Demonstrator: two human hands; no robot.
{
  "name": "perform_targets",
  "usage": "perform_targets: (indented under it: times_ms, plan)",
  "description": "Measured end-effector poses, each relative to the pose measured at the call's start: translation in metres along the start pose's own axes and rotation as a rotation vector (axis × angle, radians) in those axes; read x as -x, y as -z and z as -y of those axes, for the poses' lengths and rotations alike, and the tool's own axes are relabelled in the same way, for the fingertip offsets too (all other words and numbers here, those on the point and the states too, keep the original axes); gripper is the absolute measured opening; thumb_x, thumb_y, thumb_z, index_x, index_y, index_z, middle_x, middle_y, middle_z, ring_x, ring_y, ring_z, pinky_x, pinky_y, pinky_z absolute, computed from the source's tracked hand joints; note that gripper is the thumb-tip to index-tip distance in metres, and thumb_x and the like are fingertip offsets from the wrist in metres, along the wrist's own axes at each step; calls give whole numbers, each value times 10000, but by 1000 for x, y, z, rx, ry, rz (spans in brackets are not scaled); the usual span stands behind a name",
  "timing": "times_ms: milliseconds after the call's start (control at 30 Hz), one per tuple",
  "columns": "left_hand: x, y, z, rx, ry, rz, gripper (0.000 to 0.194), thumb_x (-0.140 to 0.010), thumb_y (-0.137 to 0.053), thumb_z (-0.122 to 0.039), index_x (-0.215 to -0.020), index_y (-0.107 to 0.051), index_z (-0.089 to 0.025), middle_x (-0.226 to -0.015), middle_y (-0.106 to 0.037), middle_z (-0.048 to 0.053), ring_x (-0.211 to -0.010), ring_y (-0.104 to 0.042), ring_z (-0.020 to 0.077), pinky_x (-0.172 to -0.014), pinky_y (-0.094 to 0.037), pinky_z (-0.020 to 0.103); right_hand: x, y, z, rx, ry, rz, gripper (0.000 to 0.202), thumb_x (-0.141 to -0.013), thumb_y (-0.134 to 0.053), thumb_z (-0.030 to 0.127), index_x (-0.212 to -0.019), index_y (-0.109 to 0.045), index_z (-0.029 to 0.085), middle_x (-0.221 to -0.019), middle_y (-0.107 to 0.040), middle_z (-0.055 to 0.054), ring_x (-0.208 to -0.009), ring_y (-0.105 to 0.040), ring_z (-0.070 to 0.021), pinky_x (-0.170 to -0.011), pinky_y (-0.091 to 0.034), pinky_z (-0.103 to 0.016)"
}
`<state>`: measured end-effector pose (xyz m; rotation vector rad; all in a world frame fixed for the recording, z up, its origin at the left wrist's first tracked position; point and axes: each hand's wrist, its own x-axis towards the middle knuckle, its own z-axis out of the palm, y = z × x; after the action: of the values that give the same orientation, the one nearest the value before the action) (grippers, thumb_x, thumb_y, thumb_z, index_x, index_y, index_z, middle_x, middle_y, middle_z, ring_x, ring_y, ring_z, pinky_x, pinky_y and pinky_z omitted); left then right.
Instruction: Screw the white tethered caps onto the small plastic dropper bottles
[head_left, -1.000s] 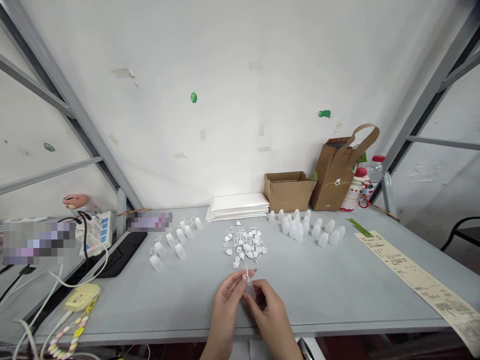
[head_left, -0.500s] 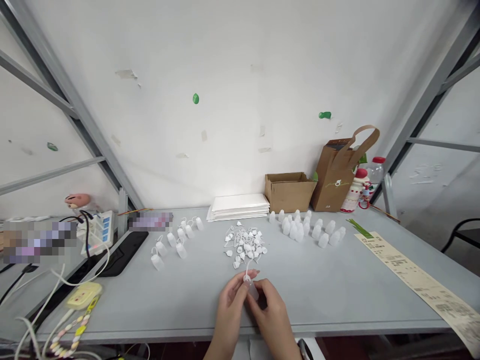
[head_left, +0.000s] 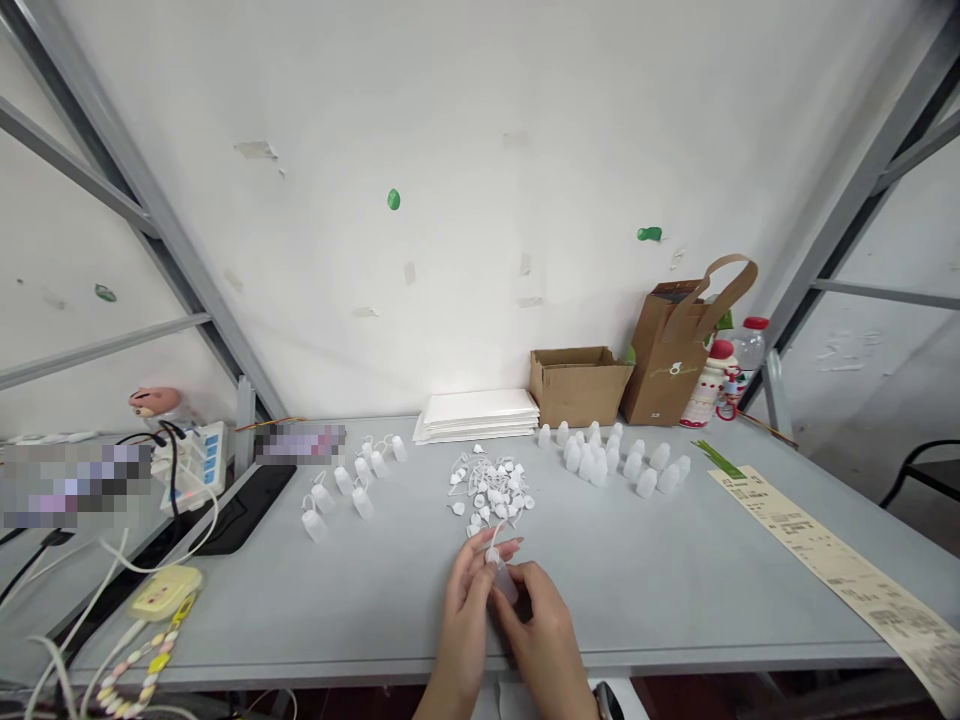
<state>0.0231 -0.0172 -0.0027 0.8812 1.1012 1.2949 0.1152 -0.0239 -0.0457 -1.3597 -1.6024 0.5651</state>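
Between my hands, near the table's front edge, is a small translucent bottle with a thin white strap looping up from its top. My left hand pinches its upper end. Fingers of my right hand close round its lower part. Just beyond them lies a pile of small white caps with straps. Bottles with straps attached stand or lean in a loose group on the left. On the right stands a cluster of bottles without straps.
At the back are a stack of white sheets, a cardboard box, a paper bag and a decorated bottle. A long printed paper lies right; a black phone, power strip and cables lie left.
The fingers of my left hand have lifted and spread slightly near the strap. Both hands still hold the bottle in nearly the same place.
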Motion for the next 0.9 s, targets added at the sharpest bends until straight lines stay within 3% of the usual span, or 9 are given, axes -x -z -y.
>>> perform_targets:
  times_ms: [167, 433, 633, 800, 900]
  plan:
    - [-1, -1, -2, 8, -22, 74, 167, -756, -526, -291, -796, -649, -185, -1003, -702, 78, -1056, -572, 249, -941, -389, 357, 1, 2, 2, -37, -50, 11, 276, -856, -468, 439, -796, -563, 187, -719, -631, -44, -640, -598, -179, -612, -491, -275]
    - [-1, -1, -7, 25, 39, 150, 237, -759, -484, -270, -862, -673, -170, -917, -715, 62, -983, -592, 245, -911, -395, 352, 2, 2, -1, -60, -19, -43, 205, -844, -501, 372, -801, -597, 195, -729, -671, -49, -642, -629, -187, -600, -517, -270]
    - [-3, -3, -9, -33, 19, 134, 246, -735, -471, -222, -827, -687, -148, -810, -715, 55, -842, -623, 241, -742, -451, 317, 1, 1, -3, -47, 93, -74, 138, -851, -512, 287, -926, -588, 198, -993, -678, -98, -938, -629, -216, -775, -512, -286]
    - [1, -8, -11, 29, 74, 16, 234, -714, -531, -258, -823, -704, -144, -853, -722, 77, -949, -604, 263, -845, -438, 344, 3, -2, -3, 38, 150, -136, 199, -886, -453, 330, -770, -540, 194, -680, -623, -49, -625, -617, -180, -575, -511, -275]
    - [5, -13, -9, 101, 125, -57, 262, -701, -557, -267, -882, -701, -143, -889, -723, 84, -978, -601, 265, -888, -426, 363, 5, -3, -2, 94, 156, -157, 246, -906, -412, 344, -738, -512, 195, -613, -557, -20, -537, -558, -157, -514, -481, -265]
